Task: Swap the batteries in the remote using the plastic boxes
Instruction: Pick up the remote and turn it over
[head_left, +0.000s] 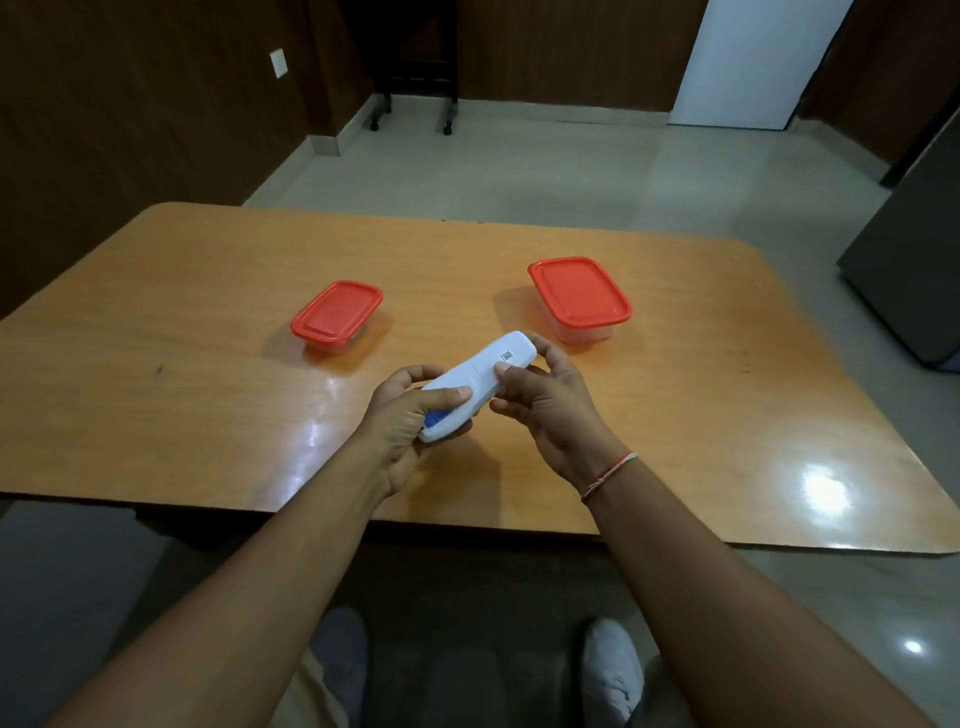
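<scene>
Both hands hold the white remote (477, 383) in the air over the near middle of the wooden table (208, 322), back side up, long axis running from near-left to far-right. Left hand (410, 415) grips the near end, fingers curled underneath and thumb laid across the back; a blue patch shows on the remote just below that thumb (label or part, cannot tell which). Right hand (545, 400) grips the far half, fingers wrapped round the far edge, thumb tip pressing on the back just past a seam line that crosses the body. Small dark code sticker near the far end of the remote. Whether the battery cover is slid or seated cannot be told. Two clear plastic boxes with red lids sit on the table beyond the hands, both lids on: left box (336, 316) is the lower, smaller-looking one, far-left of the remote; right box (581, 299) is far-right of it, near the right hand's fingertips but apart. The boxes are well apart from each other. Contents not visible through the lids. Thread bracelet (608, 474) on the right wrist. Light shoes (613, 670) show on the tiled floor below the table's near edge. Dark wood-panelled walls behind.
</scene>
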